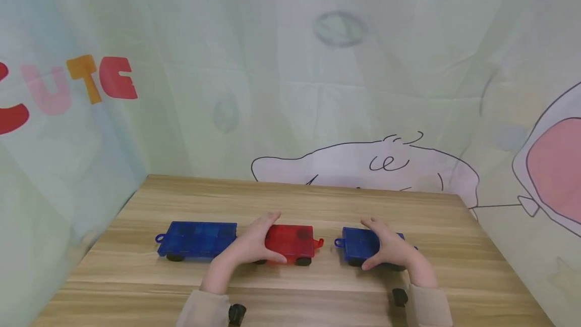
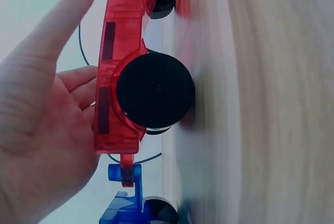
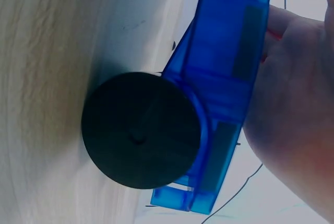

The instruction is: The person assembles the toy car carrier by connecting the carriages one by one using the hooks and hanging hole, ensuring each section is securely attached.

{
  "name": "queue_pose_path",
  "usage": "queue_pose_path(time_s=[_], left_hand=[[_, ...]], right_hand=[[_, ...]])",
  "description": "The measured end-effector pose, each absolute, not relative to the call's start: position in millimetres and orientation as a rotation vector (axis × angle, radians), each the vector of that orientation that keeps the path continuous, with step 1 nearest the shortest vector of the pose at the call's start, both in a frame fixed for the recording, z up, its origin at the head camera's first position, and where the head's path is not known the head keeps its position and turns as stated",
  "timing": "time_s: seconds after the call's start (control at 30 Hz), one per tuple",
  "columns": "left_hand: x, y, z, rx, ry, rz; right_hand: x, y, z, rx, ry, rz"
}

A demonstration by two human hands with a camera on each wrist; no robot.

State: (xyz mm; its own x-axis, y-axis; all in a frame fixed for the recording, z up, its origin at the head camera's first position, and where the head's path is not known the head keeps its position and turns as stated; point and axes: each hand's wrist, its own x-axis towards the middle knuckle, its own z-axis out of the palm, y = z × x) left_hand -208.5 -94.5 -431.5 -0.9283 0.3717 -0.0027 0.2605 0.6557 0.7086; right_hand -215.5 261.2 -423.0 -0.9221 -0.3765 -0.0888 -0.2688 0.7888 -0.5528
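My left hand holds a red see-through toy wagon with black wheels, thumb on the near side and fingers toward the far side. Behind it, a longer blue toy wagon is coupled to the red one; the left wrist view shows the blue hook joined to a red tab. With my right hand I grip a shorter blue toy wagon across its width. Its loop faces the red wagon's hook, a small gap apart. The right wrist view shows its black wheel close up.
All the wagons stand in a row on a wood-grain table. A printed curtain hangs behind the table's far edge and along both sides. Dark straps show at my wrists.
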Motion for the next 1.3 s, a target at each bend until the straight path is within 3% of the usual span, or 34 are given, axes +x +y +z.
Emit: queue_pose_path(time_s=[1.3], left_hand=[[-210.4, -92.8, -434.2, 0.531, 2.692, 1.127]], right_hand=[[-218.8, 256.0, -428.7, -0.55, 2.814, -0.738]])
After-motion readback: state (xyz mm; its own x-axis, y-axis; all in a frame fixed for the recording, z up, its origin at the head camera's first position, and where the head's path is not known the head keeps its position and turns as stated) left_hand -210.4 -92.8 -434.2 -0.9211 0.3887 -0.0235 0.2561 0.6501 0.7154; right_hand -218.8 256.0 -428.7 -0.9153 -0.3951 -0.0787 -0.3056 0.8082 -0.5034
